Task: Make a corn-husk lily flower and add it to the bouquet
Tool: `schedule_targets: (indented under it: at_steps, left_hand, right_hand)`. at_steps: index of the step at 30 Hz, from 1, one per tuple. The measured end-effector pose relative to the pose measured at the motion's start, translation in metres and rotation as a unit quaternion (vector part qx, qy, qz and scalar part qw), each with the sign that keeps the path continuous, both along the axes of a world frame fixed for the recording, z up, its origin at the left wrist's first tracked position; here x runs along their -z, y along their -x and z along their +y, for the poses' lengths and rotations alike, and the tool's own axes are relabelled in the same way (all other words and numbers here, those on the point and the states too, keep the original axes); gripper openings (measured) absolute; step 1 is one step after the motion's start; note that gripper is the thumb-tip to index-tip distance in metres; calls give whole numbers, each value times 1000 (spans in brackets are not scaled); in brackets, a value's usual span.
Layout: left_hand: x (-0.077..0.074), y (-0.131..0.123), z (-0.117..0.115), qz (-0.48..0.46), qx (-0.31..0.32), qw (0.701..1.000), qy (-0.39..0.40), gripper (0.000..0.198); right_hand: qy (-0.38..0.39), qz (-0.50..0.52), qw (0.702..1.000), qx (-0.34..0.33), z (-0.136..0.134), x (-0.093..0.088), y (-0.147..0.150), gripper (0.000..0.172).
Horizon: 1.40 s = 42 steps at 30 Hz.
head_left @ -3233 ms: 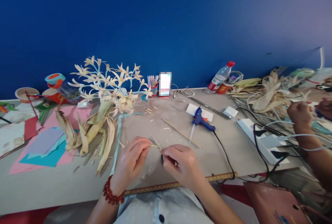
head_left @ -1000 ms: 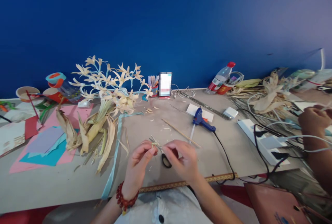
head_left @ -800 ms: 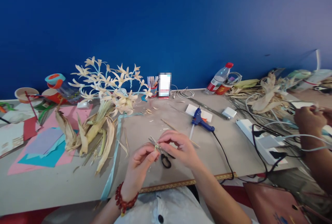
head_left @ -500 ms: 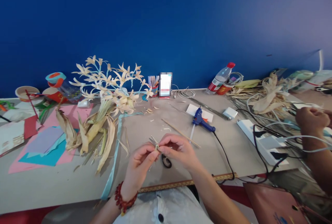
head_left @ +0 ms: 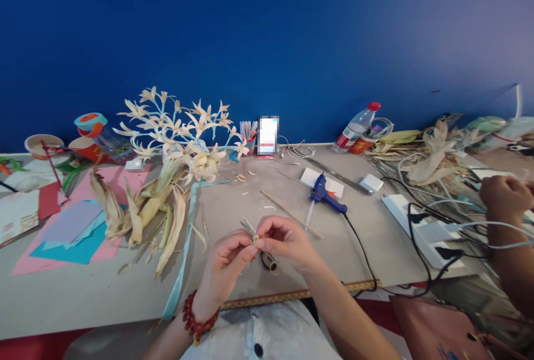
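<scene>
Over the front of the table, my left hand (head_left: pixel 225 262) pinches a small bundle of thin pale stems (head_left: pixel 249 227) between thumb and fingers. A red bead bracelet (head_left: pixel 196 318) circles the wrist. At the same bundle, the closed fingertips of my right hand (head_left: pixel 287 244) grip a narrow greenish strip (head_left: pixel 256 239) looped around the stems. Just below the fingertips shows a dark curled piece (head_left: pixel 269 262); whether it hangs from the bundle or lies on the table I cannot tell. My fingers hide part of the bundle.
A blue glue gun (head_left: pixel 323 193) lies right of a thin stick (head_left: pixel 292 214). Husk flowers (head_left: pixel 183 126) and corn husks (head_left: pixel 154 210) occupy the left. A power strip (head_left: pixel 411 226) with cables lies right, near another person's hand (head_left: pixel 507 196). A phone (head_left: pixel 267 134) stands at the back.
Both hands stay together at the bundle, with slight finger movement around the looped strip. The dark curl beneath shows a different side, with a pale edge. The other person's hand has shifted slightly right.
</scene>
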<state>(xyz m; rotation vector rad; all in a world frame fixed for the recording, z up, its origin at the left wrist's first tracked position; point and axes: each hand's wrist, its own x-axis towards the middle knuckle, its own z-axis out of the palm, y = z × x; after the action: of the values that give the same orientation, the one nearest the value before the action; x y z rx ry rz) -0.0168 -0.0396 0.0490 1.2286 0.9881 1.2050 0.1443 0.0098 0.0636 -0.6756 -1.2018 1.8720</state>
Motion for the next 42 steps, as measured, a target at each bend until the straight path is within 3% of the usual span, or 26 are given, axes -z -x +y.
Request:
schedule_targets:
  at_steps: [5, 15, 24, 28, 33, 42]
  left_hand:
    - [-2, 1, 1, -11, 23, 999, 24, 19]
    - [-5, 0, -2, -6, 28, 999, 28, 21]
    - [-3, 3, -2, -25, 21, 999, 13, 10]
    - [-2, 9, 3, -52, -1, 999, 1, 18]
    - [-2, 2, 6, -113, 15, 990, 78, 19]
    - [-2, -3, 5, -228, 68, 948, 211, 19]
  right_hand:
    - [33, 16, 998, -52, 3, 8, -2, 18]
    - [66, 34, 994, -80, 6, 16, -4, 17]
    - [72, 23, 995, -59, 8, 17, -4, 21]
    - [77, 25, 996, -24, 9, 14, -4, 23]
    - [94, 30, 995, -16, 6, 16, -2, 24]
    - [85, 43, 994, -57, 3, 18, -1, 25]
